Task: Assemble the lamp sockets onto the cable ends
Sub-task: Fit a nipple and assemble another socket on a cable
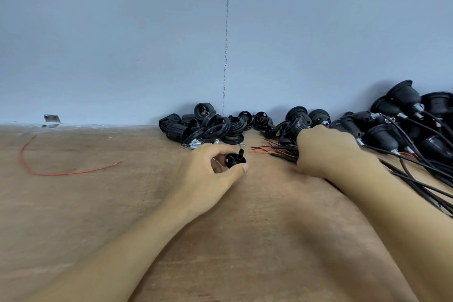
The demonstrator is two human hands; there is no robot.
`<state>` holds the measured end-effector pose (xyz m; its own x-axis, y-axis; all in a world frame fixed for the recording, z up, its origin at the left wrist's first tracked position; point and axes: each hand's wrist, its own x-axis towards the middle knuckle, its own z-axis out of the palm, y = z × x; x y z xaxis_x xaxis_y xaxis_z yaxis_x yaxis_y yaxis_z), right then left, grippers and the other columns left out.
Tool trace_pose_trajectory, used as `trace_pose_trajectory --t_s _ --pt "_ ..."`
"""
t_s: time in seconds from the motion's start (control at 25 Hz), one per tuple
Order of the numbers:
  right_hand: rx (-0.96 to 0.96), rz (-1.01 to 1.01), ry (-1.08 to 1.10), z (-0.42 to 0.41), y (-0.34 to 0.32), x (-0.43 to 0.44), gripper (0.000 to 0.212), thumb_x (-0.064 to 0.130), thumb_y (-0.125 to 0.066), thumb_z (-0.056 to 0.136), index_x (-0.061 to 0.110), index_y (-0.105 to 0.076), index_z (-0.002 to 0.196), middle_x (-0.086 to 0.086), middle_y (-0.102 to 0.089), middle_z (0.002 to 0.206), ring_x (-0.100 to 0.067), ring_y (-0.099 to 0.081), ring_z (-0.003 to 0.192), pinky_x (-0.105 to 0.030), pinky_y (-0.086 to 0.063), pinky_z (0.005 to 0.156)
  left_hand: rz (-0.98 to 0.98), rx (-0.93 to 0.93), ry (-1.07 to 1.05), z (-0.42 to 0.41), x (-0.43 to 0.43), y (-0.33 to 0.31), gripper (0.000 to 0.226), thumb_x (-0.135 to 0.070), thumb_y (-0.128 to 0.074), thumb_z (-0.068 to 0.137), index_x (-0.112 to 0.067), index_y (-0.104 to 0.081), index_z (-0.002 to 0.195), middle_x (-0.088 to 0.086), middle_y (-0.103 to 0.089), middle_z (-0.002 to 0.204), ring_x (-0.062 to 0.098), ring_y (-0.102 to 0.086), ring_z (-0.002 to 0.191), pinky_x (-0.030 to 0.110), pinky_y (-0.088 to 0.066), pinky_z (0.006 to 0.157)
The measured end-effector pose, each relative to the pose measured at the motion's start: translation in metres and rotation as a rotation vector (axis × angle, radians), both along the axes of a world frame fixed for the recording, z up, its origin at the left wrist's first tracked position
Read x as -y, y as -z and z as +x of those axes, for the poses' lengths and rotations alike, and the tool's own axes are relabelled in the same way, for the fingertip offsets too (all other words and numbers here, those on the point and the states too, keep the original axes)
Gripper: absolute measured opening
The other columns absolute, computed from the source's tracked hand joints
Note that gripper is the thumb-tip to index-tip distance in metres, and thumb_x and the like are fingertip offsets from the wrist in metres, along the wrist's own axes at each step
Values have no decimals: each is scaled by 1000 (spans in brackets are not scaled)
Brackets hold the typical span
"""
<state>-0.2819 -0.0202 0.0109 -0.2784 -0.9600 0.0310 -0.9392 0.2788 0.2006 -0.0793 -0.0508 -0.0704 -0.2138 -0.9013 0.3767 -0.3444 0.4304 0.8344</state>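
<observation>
1. Far to the left, a loose red wire (61, 172) lies alone on the table (122, 203), well apart from both hands. It could be overlooked, leaving one socket short of a lead.
2. The left hand (208, 174) pinches a small black socket part (234, 160) between thumb and curled fingers, just in front of the pile of socket parts (203, 126). A light pinch could let it roll off or knock the small metal sleeves (196, 145) nearby.
3. The right hand (326, 154) sits among the cable ends (282, 151); its fingers are hidden, so I cannot tell its grip. Pulling one cable may drag tangled neighbours, or the finished sockets (402, 115) beside them.
</observation>
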Motion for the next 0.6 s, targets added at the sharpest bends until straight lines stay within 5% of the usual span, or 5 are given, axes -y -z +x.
trace_pose_trajectory --t_s 0.2,0.32,0.48,0.6 --pt "8 -61 -29 7 15 2 26 6 -50 91 13 -35 71 -10 -58 102 -30 -46 81 -34 -36 69 -5 26 27 -1 -2 1 15 -36 -85 79 -42 -74 88 -21 -68 88 0 -58 66 12 -45 62" --pt "28 -88 -55 2 14 8 14 10 -49 94 12 -39 84 -12 -51 102 -30 -46 87 -35 -36 70 -22 21 24 -1 0 3 17 -36 -85 79 -43 -74 89 -18 -69 89 3 -61 70 10 -45 64" --pt "447 -254 -254 -1 11 21 11 19 -47 100 10 -45 92 -11 -60 96 -30 -58 83 -38 -46 69 5 -4 9 -1 0 3 19 -37 -84 81 -41 -72 95 -15 -72 92 2 -65 76 14 -49 70" --pt "709 -243 -409 11 19 20 6 26 -53 100 23 -57 96 7 -68 80 -3 -60 70 -20 -44 60 22 -71 -43 -1 1 3 25 -41 -79 82 -39 -67 104 -15 -72 98 4 -67 76 26 -54 78"
